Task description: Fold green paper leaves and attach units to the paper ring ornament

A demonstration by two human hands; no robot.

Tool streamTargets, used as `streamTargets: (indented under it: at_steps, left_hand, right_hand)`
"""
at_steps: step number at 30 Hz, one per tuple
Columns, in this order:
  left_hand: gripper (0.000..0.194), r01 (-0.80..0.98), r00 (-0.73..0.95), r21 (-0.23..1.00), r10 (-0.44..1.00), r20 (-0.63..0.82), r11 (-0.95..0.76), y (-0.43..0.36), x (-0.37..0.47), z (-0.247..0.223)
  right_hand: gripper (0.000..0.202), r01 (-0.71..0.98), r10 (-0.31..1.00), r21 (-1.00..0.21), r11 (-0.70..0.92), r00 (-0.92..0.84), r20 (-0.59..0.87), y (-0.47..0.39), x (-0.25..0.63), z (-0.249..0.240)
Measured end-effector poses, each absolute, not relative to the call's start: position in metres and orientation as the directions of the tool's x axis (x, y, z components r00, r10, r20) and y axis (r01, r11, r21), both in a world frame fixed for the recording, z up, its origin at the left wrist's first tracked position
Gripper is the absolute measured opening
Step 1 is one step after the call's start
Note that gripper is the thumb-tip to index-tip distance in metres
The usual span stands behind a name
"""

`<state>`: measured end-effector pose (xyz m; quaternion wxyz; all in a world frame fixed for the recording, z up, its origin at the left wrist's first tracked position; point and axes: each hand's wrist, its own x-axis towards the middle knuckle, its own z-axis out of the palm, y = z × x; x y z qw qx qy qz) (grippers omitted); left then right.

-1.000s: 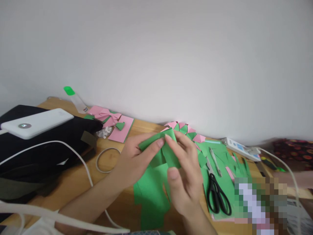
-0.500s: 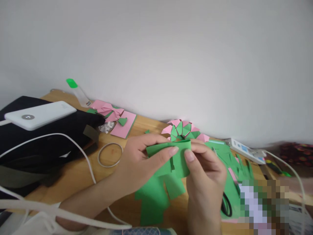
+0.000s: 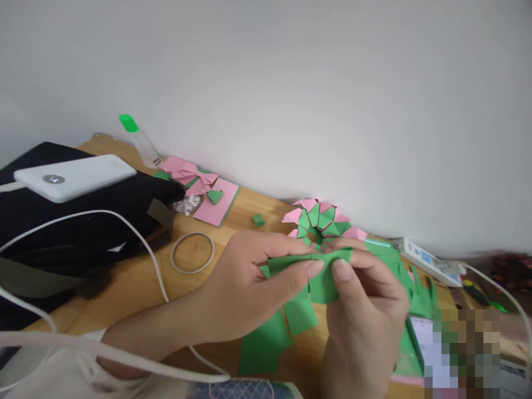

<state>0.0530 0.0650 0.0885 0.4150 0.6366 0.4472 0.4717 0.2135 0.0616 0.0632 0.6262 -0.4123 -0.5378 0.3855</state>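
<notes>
A folded piece of green paper [image 3: 326, 282] is held up between both hands, its fold line along the top. My left hand [image 3: 257, 282] pinches its left part, thumb in front and fingers behind. On the right end, my right hand [image 3: 366, 299] grips it the same way, thumb pressed near the upper edge. Flat green paper pieces [image 3: 266, 346] lie on the table below the hands. Just behind the fingers sits a ring of folded pink and green paper units [image 3: 318, 215], partly hidden by my hands.
At left, a white power bank [image 3: 78, 176] rests on a black bag [image 3: 37, 233], with white cables [image 3: 124, 360] crossing in front. A tape ring [image 3: 192, 252], pink paper [image 3: 220, 208] and a green-capped bottle [image 3: 141, 144] stand nearby. A power strip [image 3: 428, 263] lies at right.
Both hands and the green paper have moved slightly right and down in view, and the paper is tilted more edge-on. A small folded green piece behind the left hand now shows fully.
</notes>
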Motion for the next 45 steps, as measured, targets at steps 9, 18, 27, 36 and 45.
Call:
streamTargets:
  at_steps: [9, 18, 27, 36, 45]
  left_hand:
    - [0.024, 0.179, 0.176, 0.941, 0.950, 0.257, -0.288, 0.0650, 0.0528, 0.0919]
    - [0.032, 0.236, 0.195, 0.932, 0.953, 0.231, -0.274, 0.0646, 0.0503, 0.0927]
    - [0.035, 0.270, 0.180, 0.909, 0.944, 0.275, -0.317, 0.0658, 0.0520, 0.0918]
    - [0.030, 0.233, 0.220, 0.916, 0.935, 0.276, -0.326, 0.0667, 0.0512, 0.0949]
    - [0.026, 0.174, 0.249, 0.938, 0.935, 0.254, -0.301, 0.0689, 0.0505, 0.0939]
  right_hand:
    - [0.009, -0.043, 0.933, -0.941, 0.334, 0.155, 0.324, 0.0595, 0.2121, 0.0635]
    - [0.011, -0.049, 0.927, -0.933, 0.357, 0.141, 0.348, 0.0598, 0.2111, 0.0649]
    - [0.012, -0.003, 0.910, -0.920, 0.392, 0.148, 0.388, 0.0592, 0.2131, 0.0649]
    - [0.013, 0.022, 0.918, -0.929, 0.370, 0.141, 0.370, 0.0586, 0.2150, 0.0685]
    - [0.016, 0.007, 0.930, -0.937, 0.350, 0.112, 0.349, 0.0600, 0.2183, 0.0711]
